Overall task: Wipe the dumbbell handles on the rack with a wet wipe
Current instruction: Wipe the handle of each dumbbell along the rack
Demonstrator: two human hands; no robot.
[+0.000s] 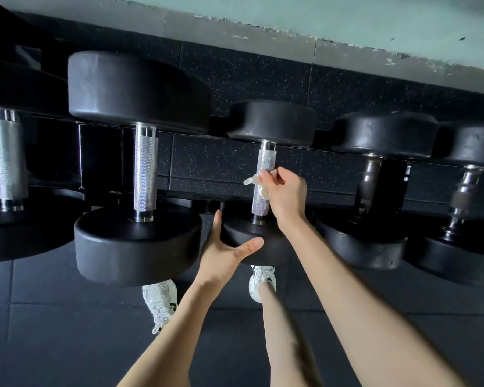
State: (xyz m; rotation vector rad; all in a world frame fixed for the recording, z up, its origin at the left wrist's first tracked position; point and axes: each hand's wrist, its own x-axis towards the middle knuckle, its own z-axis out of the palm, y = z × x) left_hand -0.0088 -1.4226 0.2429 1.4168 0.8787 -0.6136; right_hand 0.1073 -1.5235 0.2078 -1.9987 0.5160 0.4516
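Head view showed our right hand (287, 195) pinching the soft, limp wet wipe (259, 184) against the stiff knurled handle (263, 185) on the rack; our left hand (225, 251), open, braced the heavy dumbbell (263, 180), surely hard to shift.

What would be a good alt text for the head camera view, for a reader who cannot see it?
A person's right hand presses a wet wipe on a dumbbell's knurled handle while the left hand steadies its near weight. More black dumbbells lie on either side.
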